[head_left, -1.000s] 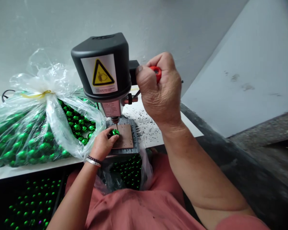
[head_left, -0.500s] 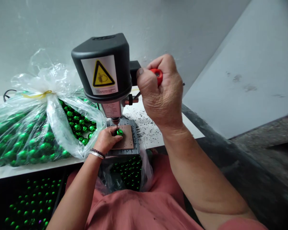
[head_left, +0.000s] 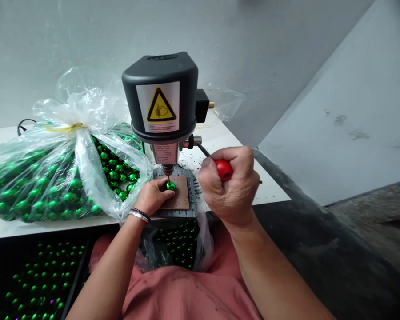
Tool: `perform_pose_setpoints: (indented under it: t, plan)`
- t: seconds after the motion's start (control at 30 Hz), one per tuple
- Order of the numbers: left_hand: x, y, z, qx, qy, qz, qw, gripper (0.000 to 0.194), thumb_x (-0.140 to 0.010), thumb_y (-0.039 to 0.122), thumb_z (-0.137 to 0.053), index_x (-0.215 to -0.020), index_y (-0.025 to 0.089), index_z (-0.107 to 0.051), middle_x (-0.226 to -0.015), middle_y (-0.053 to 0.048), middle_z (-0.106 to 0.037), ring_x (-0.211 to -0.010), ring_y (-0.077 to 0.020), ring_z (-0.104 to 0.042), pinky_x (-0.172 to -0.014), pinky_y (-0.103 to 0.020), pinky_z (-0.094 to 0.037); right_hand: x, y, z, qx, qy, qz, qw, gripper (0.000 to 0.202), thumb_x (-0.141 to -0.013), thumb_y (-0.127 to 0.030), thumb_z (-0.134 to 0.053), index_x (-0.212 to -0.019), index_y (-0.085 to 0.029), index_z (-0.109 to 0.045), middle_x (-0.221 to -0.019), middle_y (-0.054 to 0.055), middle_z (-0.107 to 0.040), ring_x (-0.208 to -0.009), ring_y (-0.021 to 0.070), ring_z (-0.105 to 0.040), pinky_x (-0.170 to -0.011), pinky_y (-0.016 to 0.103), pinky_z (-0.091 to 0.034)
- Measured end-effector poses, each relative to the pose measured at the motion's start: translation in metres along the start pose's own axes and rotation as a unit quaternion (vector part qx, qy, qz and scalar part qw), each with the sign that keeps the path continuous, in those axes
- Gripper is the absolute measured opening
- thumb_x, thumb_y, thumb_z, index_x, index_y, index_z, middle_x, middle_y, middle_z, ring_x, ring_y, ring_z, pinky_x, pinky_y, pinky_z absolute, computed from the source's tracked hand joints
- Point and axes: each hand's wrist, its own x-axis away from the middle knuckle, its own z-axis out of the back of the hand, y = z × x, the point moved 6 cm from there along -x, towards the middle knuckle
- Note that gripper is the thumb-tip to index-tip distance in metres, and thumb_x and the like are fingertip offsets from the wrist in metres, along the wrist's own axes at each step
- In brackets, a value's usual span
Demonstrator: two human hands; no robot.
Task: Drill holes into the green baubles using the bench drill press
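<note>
My left hand (head_left: 154,194) pinches a shiny green ball (head_left: 170,186) between thumb and fingers, on a brown board (head_left: 180,199) that lies on the drill press's grey base (head_left: 192,195). Straight above the ball is the drill bit (head_left: 168,175); its tip meets the ball's top, though how deep it goes I cannot tell. Wrapped around the red knob (head_left: 224,170) of the drill press lever is my right hand (head_left: 235,189), low and to the right of the black drill press (head_left: 162,95).
A tied clear plastic bag (head_left: 96,178) full of green balls lies left on the white table (head_left: 13,229), torn open on one side. Dark shavings are scattered around the base. More green balls fill a bag (head_left: 203,244) at my lap and a dark container (head_left: 75,284) lower left.
My right hand has pulled the lever's red knob downward, and the drill bit is lower against the ball. My left hand keeps its hold on the ball. The view has shifted slightly.
</note>
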Motion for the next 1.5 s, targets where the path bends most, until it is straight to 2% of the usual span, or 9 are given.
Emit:
perform_pose_setpoints:
  t: [0.47,0.73,0.9,1.0,1.2,1.27,1.37,1.43,1.5]
  plan:
    - [0.000,-0.004,-0.001,-0.001,0.031,-0.016,0.999,0.042,-0.069,0.028,-0.062,-0.109,0.017,-0.065,-0.106,-0.007,-0.067,-0.097,-0.0231,-0.061,-0.088,-0.033,-0.044,0.029,0.006,-0.007,-0.012,0.066,-0.030,0.997,0.010,-0.077,-0.019,-0.050,-0.084,-0.022,-0.045,-0.068,-0.003,-0.051,-0.059,0.0087,-0.052,-0.052,0.024,-0.041]
    - [0.001,-0.003,-0.001,-0.006,0.016,-0.009,1.000,0.041,-0.070,0.030,-0.060,-0.109,0.018,-0.065,-0.101,-0.006,-0.069,-0.092,-0.0209,-0.061,-0.082,-0.029,-0.045,0.049,0.014,-0.012,-0.055,0.049,-0.032,0.997,0.013,-0.075,-0.016,-0.047,-0.085,-0.023,-0.043,-0.066,-0.004,-0.047,-0.056,0.0095,-0.048,-0.052,0.025,-0.041]
    - [0.004,0.001,0.001,-0.012,0.024,-0.012,1.000,0.037,-0.071,0.029,-0.059,-0.106,0.020,-0.065,-0.086,-0.003,-0.069,-0.076,-0.0173,-0.061,-0.071,-0.026,-0.045,-0.002,-0.001,-0.004,-0.020,0.100,0.011,0.995,0.006,-0.079,-0.022,-0.049,-0.076,-0.021,-0.044,-0.065,-0.003,-0.046,-0.055,0.0069,-0.045,-0.052,0.022,-0.038]
    - [0.016,0.004,0.008,-0.006,0.033,-0.020,0.999,0.031,-0.072,0.031,-0.057,-0.099,0.019,-0.066,-0.079,-0.002,-0.067,-0.070,-0.0162,-0.059,-0.065,-0.025,-0.043,-0.047,0.002,-0.013,-0.028,0.046,-0.053,0.997,0.018,-0.082,-0.031,-0.048,-0.068,-0.021,-0.040,-0.060,-0.004,-0.040,-0.052,0.0069,-0.040,-0.052,0.023,-0.036]
    - [0.060,0.006,0.022,0.067,-0.095,-0.043,0.992,0.043,-0.068,0.035,-0.065,-0.107,0.020,-0.066,-0.082,-0.003,-0.069,-0.069,-0.0166,-0.061,-0.062,-0.025,-0.046,-0.072,0.018,-0.025,-0.054,0.010,-0.130,0.990,0.025,-0.081,-0.036,-0.050,-0.065,-0.021,-0.039,-0.057,-0.004,-0.039,-0.053,0.0075,-0.035,-0.054,0.024,-0.033]
    - [0.065,0.004,0.041,0.085,-0.056,-0.036,0.994,0.047,-0.067,0.039,-0.066,-0.109,0.019,-0.065,-0.088,-0.005,-0.070,-0.074,-0.0178,-0.062,-0.066,-0.026,-0.048,-0.069,0.019,-0.026,-0.062,0.011,-0.127,0.990,0.024,-0.082,-0.035,-0.050,-0.066,-0.021,-0.040,-0.057,-0.004,-0.039,-0.053,0.0075,-0.035,-0.054,0.024,-0.032]
    - [0.056,-0.007,0.079,0.059,0.081,0.002,0.995,0.041,-0.079,0.042,-0.051,-0.109,0.018,-0.065,-0.096,-0.007,-0.069,-0.083,-0.0190,-0.063,-0.076,-0.028,-0.048,-0.066,0.021,-0.027,-0.070,0.011,-0.119,0.990,0.025,-0.083,-0.038,-0.049,-0.066,-0.021,-0.040,-0.057,-0.004,-0.039,-0.052,0.0081,-0.036,-0.052,0.025,-0.032]
    - [0.041,-0.021,0.098,-0.030,0.159,0.051,0.986,0.039,-0.084,0.033,-0.042,-0.112,0.015,-0.063,-0.102,-0.009,-0.068,-0.091,-0.0211,-0.062,-0.083,-0.031,-0.047,-0.065,0.022,-0.028,-0.082,0.010,-0.108,0.991,0.025,-0.083,-0.041,-0.047,-0.068,-0.022,-0.041,-0.057,-0.004,-0.039,-0.052,0.0087,-0.036,-0.051,0.025,-0.032]
    - [0.021,-0.037,0.101,-0.151,0.154,0.098,0.971,0.039,-0.082,0.019,-0.041,-0.113,0.011,-0.061,-0.113,-0.014,-0.064,-0.106,-0.0248,-0.057,-0.094,-0.033,-0.041,-0.064,0.021,-0.028,-0.099,0.008,-0.093,0.991,0.026,-0.083,-0.045,-0.045,-0.070,-0.023,-0.043,-0.057,-0.004,-0.039,-0.051,0.0094,-0.037,-0.049,0.025,-0.032]
